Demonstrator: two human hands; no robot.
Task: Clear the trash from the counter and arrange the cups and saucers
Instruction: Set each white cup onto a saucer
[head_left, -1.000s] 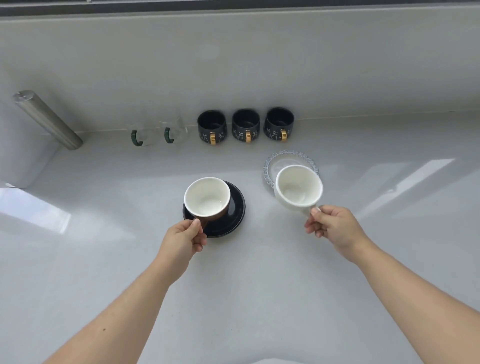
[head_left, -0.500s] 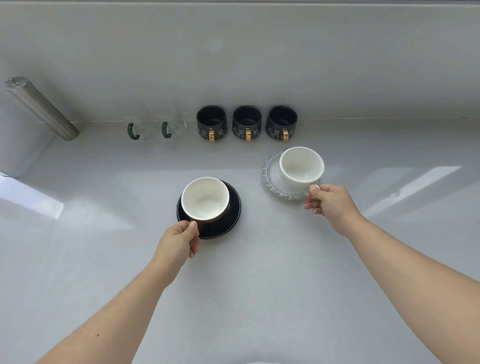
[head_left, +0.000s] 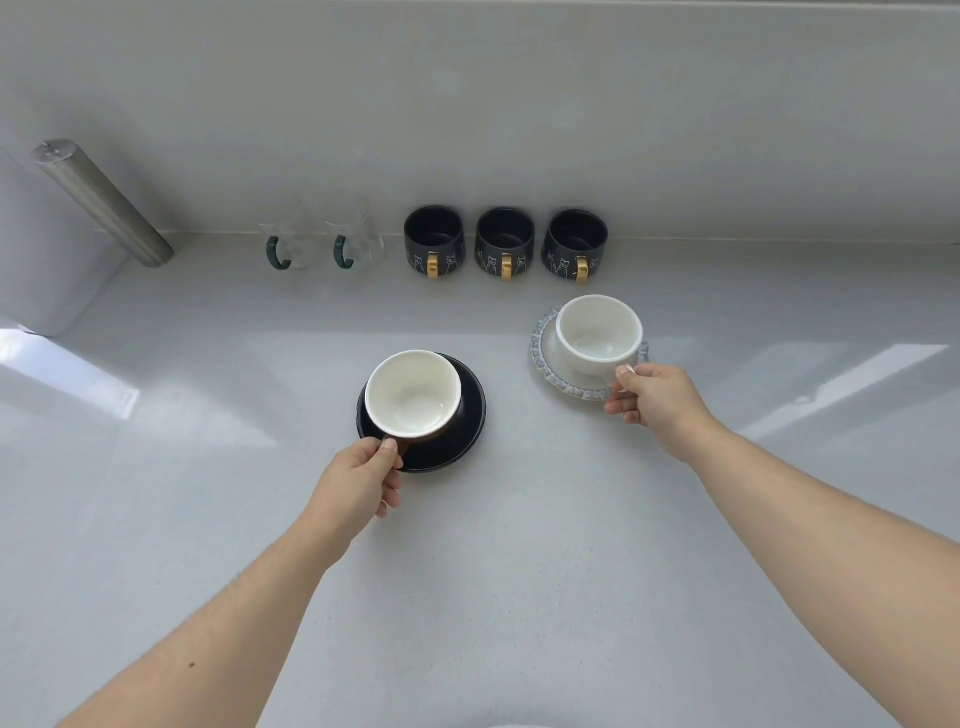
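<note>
A brown cup with a white inside (head_left: 413, 395) sits on a black saucer (head_left: 460, 441) at the middle of the white counter. My left hand (head_left: 358, 480) pinches its handle from the near side. To the right, a white cup (head_left: 597, 332) rests on a pale saucer with a blue patterned rim (head_left: 543, 358). My right hand (head_left: 657, 400) holds that cup's handle at its near right side. Both cups look empty.
Along the back wall stand three dark mugs with gold handles (head_left: 506, 244) and, left of them, two clear glass cups with green handles (head_left: 322, 241). A steel cylinder (head_left: 101, 202) leans out at the far left. The counter (head_left: 493, 571) is bare in front of me.
My right hand carried the white cup away from me and set it down on the patterned saucer. The left hand kept the brown cup on the black saucer, barely shifting.
</note>
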